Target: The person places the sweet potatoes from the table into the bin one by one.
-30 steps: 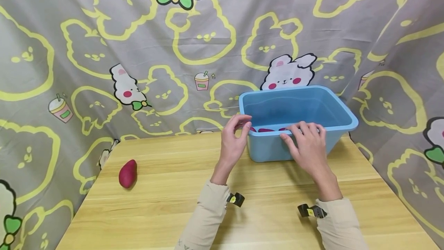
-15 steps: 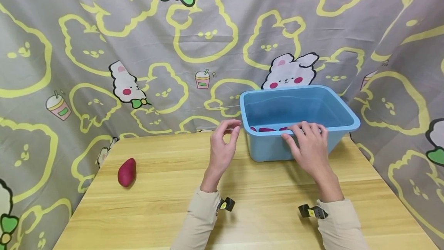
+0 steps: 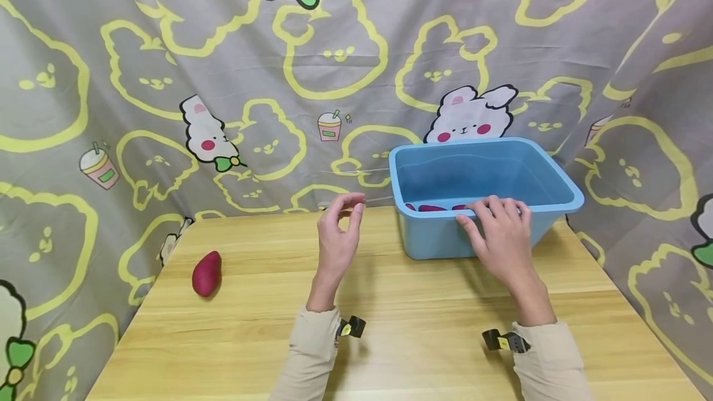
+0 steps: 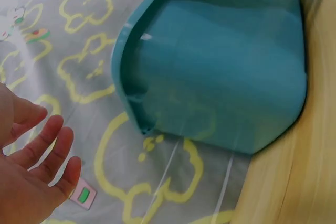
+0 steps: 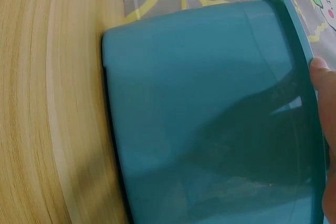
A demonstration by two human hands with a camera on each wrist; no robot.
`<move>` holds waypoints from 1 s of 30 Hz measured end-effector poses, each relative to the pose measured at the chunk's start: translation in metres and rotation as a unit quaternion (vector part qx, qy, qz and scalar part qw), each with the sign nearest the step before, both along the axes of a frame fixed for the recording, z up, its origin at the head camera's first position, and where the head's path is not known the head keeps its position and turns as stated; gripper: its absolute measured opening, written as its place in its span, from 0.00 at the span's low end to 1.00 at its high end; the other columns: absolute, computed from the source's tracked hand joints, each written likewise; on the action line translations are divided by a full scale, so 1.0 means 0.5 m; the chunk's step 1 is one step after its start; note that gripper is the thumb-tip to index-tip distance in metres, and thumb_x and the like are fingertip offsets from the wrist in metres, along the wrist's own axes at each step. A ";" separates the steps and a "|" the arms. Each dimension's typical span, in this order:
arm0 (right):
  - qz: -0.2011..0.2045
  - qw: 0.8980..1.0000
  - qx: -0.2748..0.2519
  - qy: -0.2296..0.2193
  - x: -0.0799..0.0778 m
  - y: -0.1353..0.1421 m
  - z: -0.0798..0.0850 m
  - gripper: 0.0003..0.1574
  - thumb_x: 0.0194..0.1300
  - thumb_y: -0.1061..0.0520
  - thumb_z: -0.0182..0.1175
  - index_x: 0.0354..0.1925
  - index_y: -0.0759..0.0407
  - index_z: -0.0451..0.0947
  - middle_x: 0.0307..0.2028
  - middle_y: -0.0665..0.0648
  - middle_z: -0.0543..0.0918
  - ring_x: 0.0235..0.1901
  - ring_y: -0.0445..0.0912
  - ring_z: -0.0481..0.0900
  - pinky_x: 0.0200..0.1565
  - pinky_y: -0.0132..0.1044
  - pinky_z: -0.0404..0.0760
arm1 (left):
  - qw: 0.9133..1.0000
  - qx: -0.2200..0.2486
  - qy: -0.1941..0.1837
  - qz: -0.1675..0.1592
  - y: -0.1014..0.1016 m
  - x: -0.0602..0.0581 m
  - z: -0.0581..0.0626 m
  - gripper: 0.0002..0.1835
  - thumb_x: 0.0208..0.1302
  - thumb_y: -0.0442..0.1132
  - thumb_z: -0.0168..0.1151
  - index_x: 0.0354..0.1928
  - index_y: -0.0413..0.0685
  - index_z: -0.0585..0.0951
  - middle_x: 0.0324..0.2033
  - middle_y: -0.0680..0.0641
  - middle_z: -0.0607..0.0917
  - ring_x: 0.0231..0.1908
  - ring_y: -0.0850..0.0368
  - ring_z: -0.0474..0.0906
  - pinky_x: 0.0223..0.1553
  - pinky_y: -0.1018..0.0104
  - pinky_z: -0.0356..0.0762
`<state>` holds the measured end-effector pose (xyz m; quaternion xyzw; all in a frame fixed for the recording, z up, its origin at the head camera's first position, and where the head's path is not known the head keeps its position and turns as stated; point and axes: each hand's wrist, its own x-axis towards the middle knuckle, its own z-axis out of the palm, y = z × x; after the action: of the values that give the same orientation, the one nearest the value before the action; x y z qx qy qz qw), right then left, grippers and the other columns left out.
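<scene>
A blue plastic bin (image 3: 437,239) stands at the back right of the table. My right hand (image 3: 505,249) grips its near rim, fingers over the edge and thumb outside; in the right wrist view the thumb (image 5: 318,72) shows at the rim. Several dark red pieces (image 3: 431,208) lie inside, mostly hidden by the near wall. Left of the bin, my left hand (image 3: 336,247) is raised over the table with nothing in it. Its loosely bent fingers (image 4: 55,153) are apart from the bin in the left wrist view. A dark red sweet potato (image 3: 207,274) lies alone at the table's left.
The wooden table (image 3: 250,339) ends at the back against a grey curtain (image 3: 267,73) printed with yellow outlines and white rabbits. The same curtain hangs along both sides. A small black camera is strapped at each wrist.
My left hand has moved left, away from the bin's near left corner. The right hand keeps its place on the rim, and the sweet potato lies where it was.
</scene>
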<state>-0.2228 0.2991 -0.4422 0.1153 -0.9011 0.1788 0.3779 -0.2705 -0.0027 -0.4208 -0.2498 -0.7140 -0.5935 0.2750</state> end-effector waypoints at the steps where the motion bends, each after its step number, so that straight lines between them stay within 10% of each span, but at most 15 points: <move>1: 0.000 1.000 0.000 -0.001 0.000 0.000 -0.001 0.18 0.68 0.45 0.66 0.47 0.57 0.82 0.44 0.62 0.80 0.50 0.63 0.71 0.62 0.67 0.56 | 1.000 0.004 0.000 0.006 -0.005 -0.001 0.001 0.08 0.73 0.31 0.61 0.49 0.38 0.84 0.42 0.43 0.88 0.45 0.51 0.83 0.46 0.58 0.80; 14: -0.001 1.000 -0.002 -0.007 0.004 0.004 -0.003 0.18 0.68 0.46 0.66 0.47 0.57 0.82 0.44 0.63 0.80 0.51 0.63 0.70 0.62 0.67 0.56 | 0.999 0.031 -0.012 0.033 -0.058 0.042 0.066 0.08 0.70 0.22 0.59 0.47 0.25 0.81 0.42 0.31 0.85 0.45 0.37 0.81 0.46 0.67 0.77; 24: -0.004 1.000 -0.001 -0.008 0.004 0.007 0.004 0.18 0.69 0.45 0.65 0.47 0.58 0.82 0.45 0.63 0.80 0.52 0.63 0.70 0.62 0.66 0.55 | 0.995 0.044 -0.040 0.079 -0.102 0.026 0.058 0.09 0.71 0.23 0.58 0.48 0.25 0.81 0.45 0.30 0.85 0.46 0.36 0.80 0.46 0.64 0.75; 30: -0.002 1.000 -0.001 -0.012 0.000 0.005 0.000 0.18 0.69 0.45 0.65 0.48 0.57 0.82 0.45 0.63 0.80 0.53 0.63 0.70 0.62 0.66 0.55 | 0.990 0.046 -0.057 0.122 -0.155 -0.020 0.008 0.10 0.73 0.27 0.59 0.51 0.27 0.82 0.46 0.31 0.85 0.48 0.40 0.80 0.47 0.63 0.74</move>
<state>-0.2228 0.3014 -0.4422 0.1109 -0.9057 0.1802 0.3672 -0.2805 -0.0801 -0.4168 -0.1134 -0.7255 -0.6011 0.3152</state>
